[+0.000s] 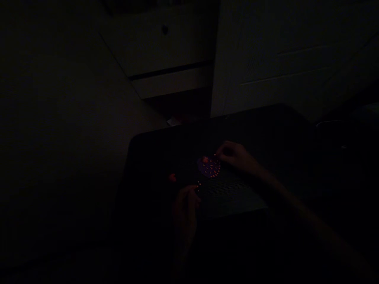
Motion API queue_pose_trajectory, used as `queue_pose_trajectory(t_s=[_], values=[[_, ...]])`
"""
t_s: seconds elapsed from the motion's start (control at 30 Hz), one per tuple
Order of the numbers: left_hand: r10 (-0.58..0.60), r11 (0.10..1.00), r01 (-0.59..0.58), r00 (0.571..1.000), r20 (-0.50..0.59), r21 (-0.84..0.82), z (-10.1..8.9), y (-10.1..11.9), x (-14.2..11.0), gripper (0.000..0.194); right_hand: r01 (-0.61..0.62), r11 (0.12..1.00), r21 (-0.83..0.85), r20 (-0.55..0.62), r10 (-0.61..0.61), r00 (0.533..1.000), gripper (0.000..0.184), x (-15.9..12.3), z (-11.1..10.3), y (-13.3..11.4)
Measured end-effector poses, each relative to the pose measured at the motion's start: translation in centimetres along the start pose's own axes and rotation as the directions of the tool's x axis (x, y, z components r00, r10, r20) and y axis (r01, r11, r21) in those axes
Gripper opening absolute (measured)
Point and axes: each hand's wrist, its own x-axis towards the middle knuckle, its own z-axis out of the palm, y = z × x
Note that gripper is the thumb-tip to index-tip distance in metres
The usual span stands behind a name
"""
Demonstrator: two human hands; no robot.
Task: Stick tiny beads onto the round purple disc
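Observation:
The picture is very dark. A flat, roundish purple piece [204, 169], which looks like modelling clay, lies on the dark table [237, 193]. Several small orange bits dot its surface and right rim, and a larger reddish-orange lump [205, 159] sits near its top. My right hand [232, 153] is pinched closed at the upper right rim, with a tiny orange speck by the fingertips. Below and left of the disc, my left hand [188, 197] has its fingers drawn together beside several loose orange bits [199, 184]. What either pinch holds is too small and dim to make out.
A red lump [172, 177] lies on the table left of the disc. Behind the table stand a pale drawer front [166, 43] with a dark knob and a light panel [266, 59]. A small pale object [174, 122] shows just past the table's far edge.

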Motion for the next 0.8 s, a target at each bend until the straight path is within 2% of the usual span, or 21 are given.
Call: queue_pose_trajectory(t_s=[0.1, 0.17, 0.23, 0.33, 0.43, 0.57, 0.8], values=[[-0.004, 1.0, 0.004, 1.0, 0.0, 0.02, -0.1, 0.1, 0.0, 0.036, -0.008, 0.983, -0.185, -0.039, 0.001, 0.999, 0.016, -0.1, -0.4, 0.0], [-0.006, 1.0, 0.006, 1.0, 0.001, 0.03, -0.1, 0.1, 0.0, 0.036, -0.005, 0.93, -0.367, -0.064, -0.02, 0.998, 0.017, -0.3, -0.7, -0.2], [-0.006, 1.0, 0.006, 1.0, 0.003, 0.027, 0.0, 0.0, 0.0, 0.035, -0.005, 0.886, -0.464, -0.08, -0.036, 0.996, 0.019, -0.5, -0.9, -0.5], [-0.012, 1.0, 0.012, 1.0, 0.004, 0.016, 0.0, -0.1, 0.0, 0.035, 0.004, 0.894, -0.448, -0.087, -0.048, 0.995, 0.023, -0.8, -1.0, -0.6], [-0.011, 1.0, 0.011, 1.0, 0.007, 0.021, 0.0, -0.2, -0.1, 0.035, 0.066, 0.923, -0.378, -0.055, -0.094, 0.994, 0.027, -1.0, -0.9, -0.4], [-0.011, 0.999, 0.011, 1.0, 0.013, 0.031, 0.0, -0.5, -0.1, 0.035, 0.12, 0.941, -0.315, 0.007, -0.124, 0.992, 0.023, -1.3, -0.9, -0.1], [0.004, 0.999, -0.004, 1.0, 0.007, 0.035, 0.3, -0.4, 0.0, 0.035, 0.136, 0.966, -0.221, 0.08, -0.121, 0.989, 0.02, -0.7, -0.8, -0.4]])
